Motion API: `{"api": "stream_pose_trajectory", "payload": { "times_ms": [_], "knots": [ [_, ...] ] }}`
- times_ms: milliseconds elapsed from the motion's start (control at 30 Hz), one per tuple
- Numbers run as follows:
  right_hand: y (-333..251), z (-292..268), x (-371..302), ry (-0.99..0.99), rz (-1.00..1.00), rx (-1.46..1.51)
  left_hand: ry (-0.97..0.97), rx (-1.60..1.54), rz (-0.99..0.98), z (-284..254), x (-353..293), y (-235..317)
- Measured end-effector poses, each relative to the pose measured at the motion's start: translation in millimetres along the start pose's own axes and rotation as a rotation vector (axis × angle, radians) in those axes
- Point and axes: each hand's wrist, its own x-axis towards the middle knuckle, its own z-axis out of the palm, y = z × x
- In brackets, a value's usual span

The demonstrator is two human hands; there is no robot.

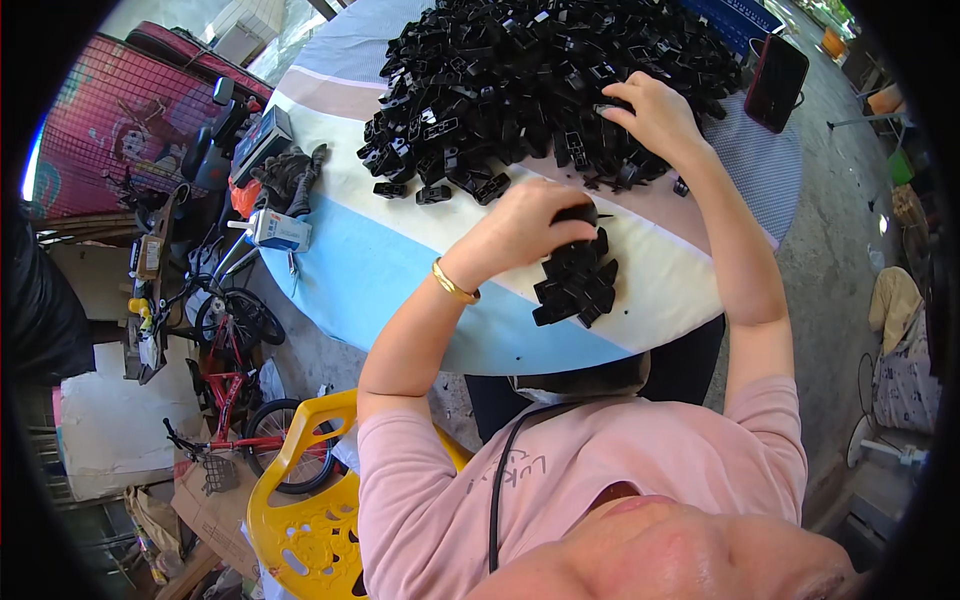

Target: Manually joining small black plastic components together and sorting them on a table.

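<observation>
A large heap of small black plastic parts [500, 90] covers the far side of the round table. My left hand [522, 230], with a gold bangle at the wrist, is closed around a dark plastic part [577, 213]. It hovers just above a smaller pile of black parts [578, 282] close to the table's near edge. At the right side of the heap, my right hand [658, 118] pinches a black plastic part [608, 104] between thumb and fingers. The exact shape of both held parts is partly hidden by the fingers.
A striped cloth [350, 290] covers the table [430, 335]. A phone [777, 82] stands at the right edge, and a blue basket [735, 22] is behind the heap. Small boxes [280, 230] and dark gloves [290, 180] lie at the left. A yellow chair [310, 540] and red bicycle [225, 400] stand left.
</observation>
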Motion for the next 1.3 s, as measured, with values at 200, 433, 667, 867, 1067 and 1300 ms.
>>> {"api": "stream_pose_trajectory", "payload": {
  "times_ms": [200,433,667,867,1067,1300],
  "knots": [
    [-17,2,-3,-0.171,-0.047,-0.275,0.181,-0.088,-0.091,-3,0,-17],
    [-16,1,4,-0.256,0.116,-0.169,0.576,0.143,-0.248,-26,6,-46],
    [-13,-2,1,-0.219,0.141,0.027,0.511,0.689,-0.310,-5,77,-50],
    [-4,15,-3,-0.051,0.081,0.050,0.444,0.820,-0.087,0,111,-65],
    [-8,7,0,0.001,0.056,0.082,0.407,0.793,-0.129,-1,112,-72],
    [-24,21,-1,0.009,0.100,1.036,0.654,0.135,-0.179,-8,81,-63]
  ]
}}
